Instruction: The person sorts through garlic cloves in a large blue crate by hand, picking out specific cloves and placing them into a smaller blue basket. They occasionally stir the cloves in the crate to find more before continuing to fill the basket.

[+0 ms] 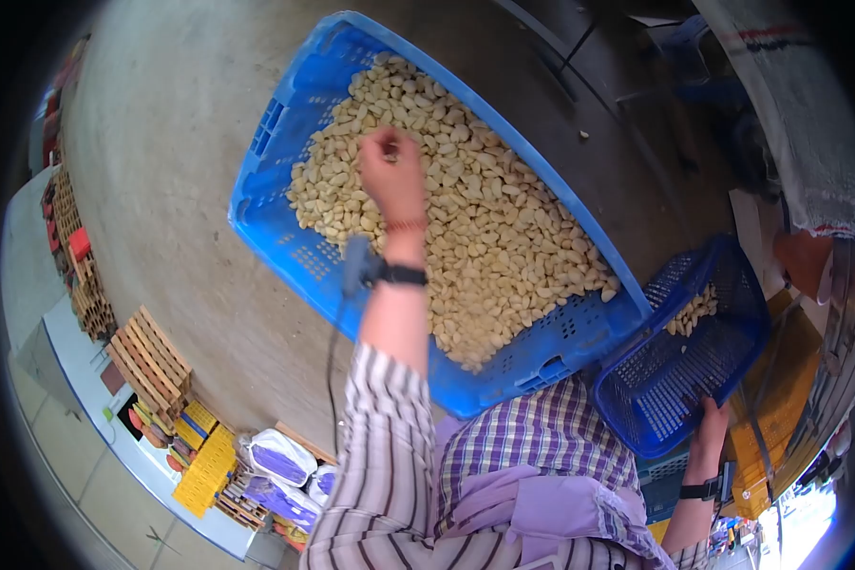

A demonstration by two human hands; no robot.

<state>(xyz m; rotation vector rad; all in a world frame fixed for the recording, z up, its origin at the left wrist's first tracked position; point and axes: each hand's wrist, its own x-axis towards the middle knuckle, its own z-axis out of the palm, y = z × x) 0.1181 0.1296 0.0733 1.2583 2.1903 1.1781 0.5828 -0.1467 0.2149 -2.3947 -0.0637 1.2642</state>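
Nearest, the right hand (712, 420) grips the near edge of a small basket (627, 418), which carries a few pale cloves (698, 311). Beyond it, a large crate (290, 147) bears the main heap (503, 228), spread from the far corner towards the near edge. The left hand (389, 176) is over the heap, fingers curled; whether it grasps anything cannot be told. Assessment: cloves likely light, firm, slippery, easily bruised; best pinched gently across the thick middle.

Pale pieces (494, 209) lie heaped in a blue crate (489, 385).
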